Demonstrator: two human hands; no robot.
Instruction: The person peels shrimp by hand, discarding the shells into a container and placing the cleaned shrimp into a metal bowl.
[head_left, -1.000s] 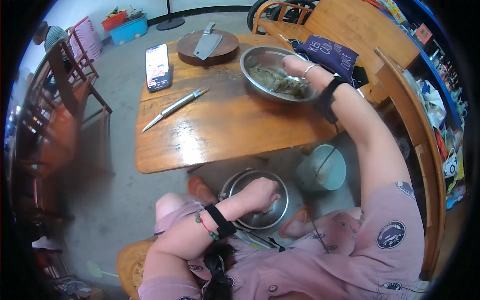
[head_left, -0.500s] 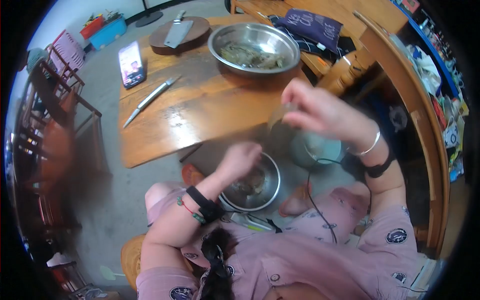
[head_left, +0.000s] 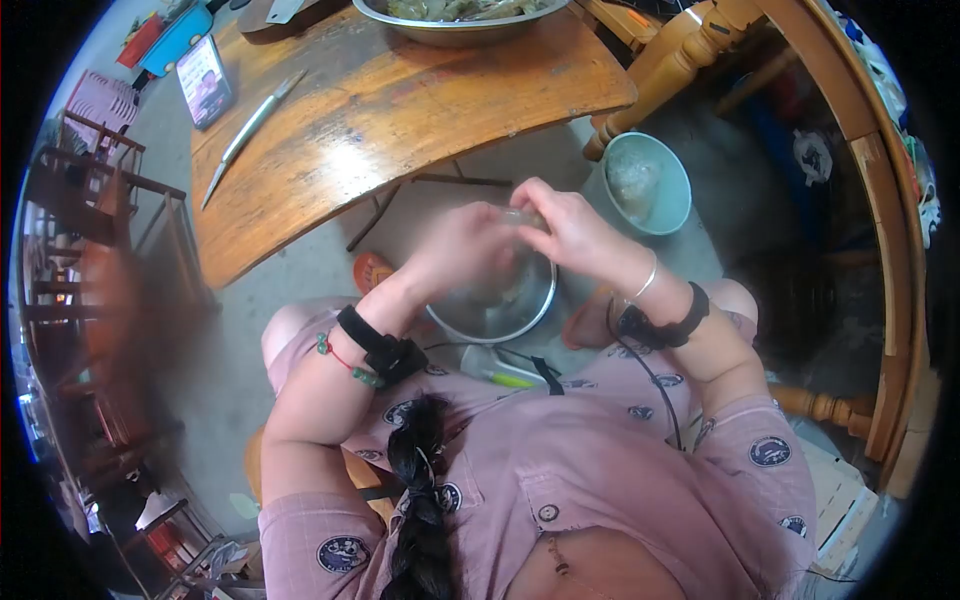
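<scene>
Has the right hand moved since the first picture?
Yes, toward the wearer: from the metal basin, the right hand came past the near edge of the wooden table.

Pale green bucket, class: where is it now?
In the head view, the bucket stands right of the right hand, near the right end of the table.
</scene>
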